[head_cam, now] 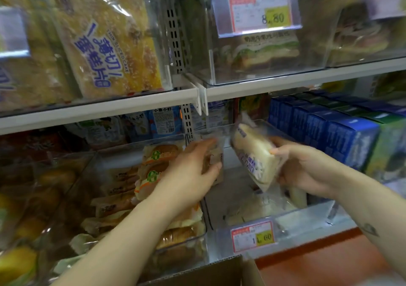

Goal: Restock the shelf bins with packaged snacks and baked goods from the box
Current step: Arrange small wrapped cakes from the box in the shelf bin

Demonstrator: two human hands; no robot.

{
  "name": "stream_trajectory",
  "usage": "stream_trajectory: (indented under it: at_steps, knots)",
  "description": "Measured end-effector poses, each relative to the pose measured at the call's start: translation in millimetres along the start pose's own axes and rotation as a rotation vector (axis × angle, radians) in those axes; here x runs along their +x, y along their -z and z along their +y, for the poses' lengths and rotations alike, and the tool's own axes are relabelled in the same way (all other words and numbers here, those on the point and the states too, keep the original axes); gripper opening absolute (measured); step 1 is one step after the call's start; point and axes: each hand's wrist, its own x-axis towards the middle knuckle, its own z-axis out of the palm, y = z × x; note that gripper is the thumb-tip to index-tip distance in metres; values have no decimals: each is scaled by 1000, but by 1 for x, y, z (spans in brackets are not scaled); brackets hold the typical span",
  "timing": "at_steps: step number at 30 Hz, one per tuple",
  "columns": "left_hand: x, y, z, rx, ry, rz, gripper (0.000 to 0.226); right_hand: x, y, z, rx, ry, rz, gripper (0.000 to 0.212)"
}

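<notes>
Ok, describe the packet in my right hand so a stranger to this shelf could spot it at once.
On the lower shelf, find the clear plastic bin with the red-and-yellow price tag. Above it, the right hand grips a clear-wrapped pale white bread packet with purple print. Neighbours differ: golden-brown buns to its left, blue cartons to its right.

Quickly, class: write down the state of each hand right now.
The left hand grips a small packet, blurred.
The right hand grips a bread packet.
</notes>
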Motion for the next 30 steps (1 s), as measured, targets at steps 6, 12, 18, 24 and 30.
stream_trajectory:
  at_steps: [6,12,18,24,30]
  knots:
    - [-2,0,26,-523,86,-33,91,-24,7,3,134,-49,-390,72]
    - [-1,-4,19,-816,105,-105,97,-38,1,-4,102,-47,-379,48]
    - [3,-4,22,-383,43,172,60,-30,-7,-6,-465,116,-92,49]
    - [9,-11,20,0,-118,261,60,4,-29,-3,-882,445,120,49]
    - [17,-11,-14,-82,-21,238,53,63,-26,13,-781,319,117,42]
